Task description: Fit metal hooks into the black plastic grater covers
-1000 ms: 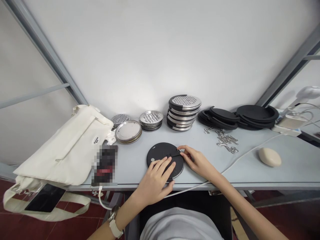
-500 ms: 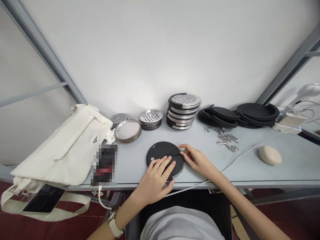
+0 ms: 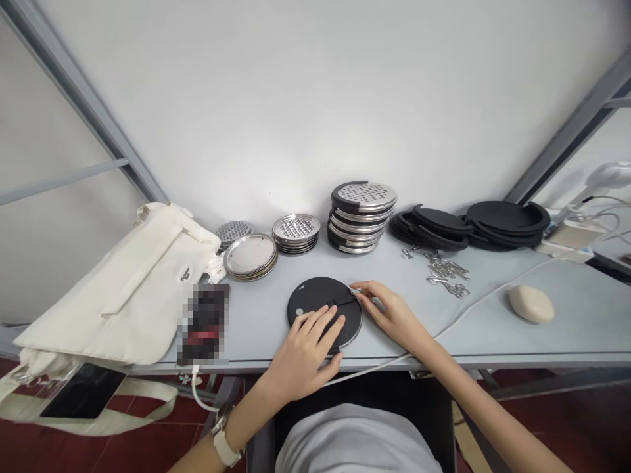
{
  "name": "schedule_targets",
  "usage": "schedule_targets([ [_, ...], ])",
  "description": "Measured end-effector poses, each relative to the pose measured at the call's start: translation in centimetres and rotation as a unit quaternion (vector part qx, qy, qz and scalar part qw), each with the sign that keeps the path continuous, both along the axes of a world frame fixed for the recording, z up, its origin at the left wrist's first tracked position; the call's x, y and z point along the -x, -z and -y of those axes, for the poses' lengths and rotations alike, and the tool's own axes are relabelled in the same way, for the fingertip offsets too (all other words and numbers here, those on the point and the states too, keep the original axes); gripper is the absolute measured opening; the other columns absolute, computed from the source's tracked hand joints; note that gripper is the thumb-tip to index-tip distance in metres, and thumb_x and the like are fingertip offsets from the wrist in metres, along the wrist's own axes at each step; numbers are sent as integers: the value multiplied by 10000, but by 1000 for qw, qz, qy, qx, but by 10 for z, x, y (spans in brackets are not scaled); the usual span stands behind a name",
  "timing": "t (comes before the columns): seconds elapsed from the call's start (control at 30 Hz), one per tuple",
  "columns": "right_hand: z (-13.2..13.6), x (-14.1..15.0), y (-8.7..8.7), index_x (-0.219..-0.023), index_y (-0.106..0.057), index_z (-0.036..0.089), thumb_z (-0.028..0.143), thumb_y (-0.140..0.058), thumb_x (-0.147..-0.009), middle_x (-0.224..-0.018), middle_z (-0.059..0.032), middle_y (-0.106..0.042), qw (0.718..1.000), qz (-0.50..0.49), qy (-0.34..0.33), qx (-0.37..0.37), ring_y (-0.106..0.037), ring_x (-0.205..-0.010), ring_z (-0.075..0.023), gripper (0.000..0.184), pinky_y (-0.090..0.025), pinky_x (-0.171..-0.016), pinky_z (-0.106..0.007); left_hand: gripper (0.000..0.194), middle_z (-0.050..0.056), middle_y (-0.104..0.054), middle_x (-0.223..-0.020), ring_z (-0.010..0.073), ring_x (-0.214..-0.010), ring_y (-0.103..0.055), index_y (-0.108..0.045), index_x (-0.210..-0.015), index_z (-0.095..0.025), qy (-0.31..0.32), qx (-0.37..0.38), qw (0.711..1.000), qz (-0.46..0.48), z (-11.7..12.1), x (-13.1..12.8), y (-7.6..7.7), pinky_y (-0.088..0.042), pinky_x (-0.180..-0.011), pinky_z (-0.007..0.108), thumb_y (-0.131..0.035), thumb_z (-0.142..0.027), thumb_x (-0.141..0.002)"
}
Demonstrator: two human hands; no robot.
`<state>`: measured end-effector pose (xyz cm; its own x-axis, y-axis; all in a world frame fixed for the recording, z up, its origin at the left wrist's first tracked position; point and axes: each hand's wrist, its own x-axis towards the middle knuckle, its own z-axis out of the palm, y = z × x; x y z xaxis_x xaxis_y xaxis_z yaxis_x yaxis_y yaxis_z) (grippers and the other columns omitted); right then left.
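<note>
A round black disc (image 3: 315, 292) lies near the front edge of the table, with a pale dot, a small slot and a strap-like strip across its face. A metal rim shows at its lower right. My left hand (image 3: 308, 348) rests flat on it, fingers stretched out, thumb by the near edge. At the disc's right edge, my right hand (image 3: 387, 312) pinches a small silver metal hook (image 3: 355, 291); part of the hook is hidden by the fingers. Similar metal hooks (image 3: 446, 269) lie in a loose heap farther right.
Behind stand a stack of black-edged graters (image 3: 365, 220), grater discs (image 3: 296, 230), plain metal discs (image 3: 250, 256) and black round covers (image 3: 507, 223). A white bag (image 3: 123, 282) and a blurred phone-like object (image 3: 204, 325) lie left. A cream rounded object (image 3: 531, 303) and white cable (image 3: 473, 307) are right.
My right fingers have shifted slightly at the disc's edge, and more of the silver hook shows. My left hand stays on the disc. The view has moved a little.
</note>
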<state>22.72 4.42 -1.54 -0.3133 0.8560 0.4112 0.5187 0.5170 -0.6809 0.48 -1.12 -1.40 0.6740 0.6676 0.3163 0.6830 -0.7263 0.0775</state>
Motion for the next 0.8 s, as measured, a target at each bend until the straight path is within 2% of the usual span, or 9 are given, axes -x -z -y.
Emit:
schedule_targets([
  [0.13, -1, 0, 2, -1117, -554, 215, 271, -413, -933, -1060, -74, -656, 1000, -10, 4, 1, -627, -952, -189, 238, -491, -866, -331, 534, 109, -324, -1467, 261, -1340, -291, -334, -1415, -140, 1, -3, 1000, -3, 0, 0, 1, -298, -1058, 441, -433, -300, -915],
  [0.4, -3, -3, 7, -1169, -470, 217, 264, -424, -934, -1002, -60, -648, 999, -19, 11, 34, -618, -934, -179, 244, -470, -852, -315, 539, 100, -340, -1460, 248, -1334, -307, -340, -1411, -143, -2, -11, 1000, -3, 0, 0, 1, -324, -1048, 426, -449, -305, -908],
  [0.53, -2, -2, 4, -1059, -511, 216, 282, -391, -949, -928, -47, -628, 999, -8, -2, 34, -602, -841, -170, 176, -459, -795, -297, 547, 103, -329, -1466, 254, -1340, -297, -332, -1414, -140, -1, -9, 1000, -9, 0, 0, 2, -318, -1052, 435, -451, -297, -904],
  [0.63, 0, -1, 0, -1003, -525, 212, 299, -356, -962, -849, -30, -612, 999, 2, -11, 44, -583, -754, -157, 194, -446, -734, -275, 541, 99, -327, -1467, 252, -1341, -294, -334, -1414, -145, 0, -7, 1000, -6, 0, 1, 2, -317, -1052, 432, -444, -302, -909],
  [0.8, 2, 0, -1, -1095, -488, 208, 317, -309, -975, -750, -9, -587, 997, 30, -14, 73, -559, -636, -152, 242, -427, -642, -261, 540, 96, -315, -1474, 254, -1343, -289, -324, -1419, -145, -2, -2, 1000, -8, 0, 1, 2, -311, -1053, 438, -434, -300, -915],
])
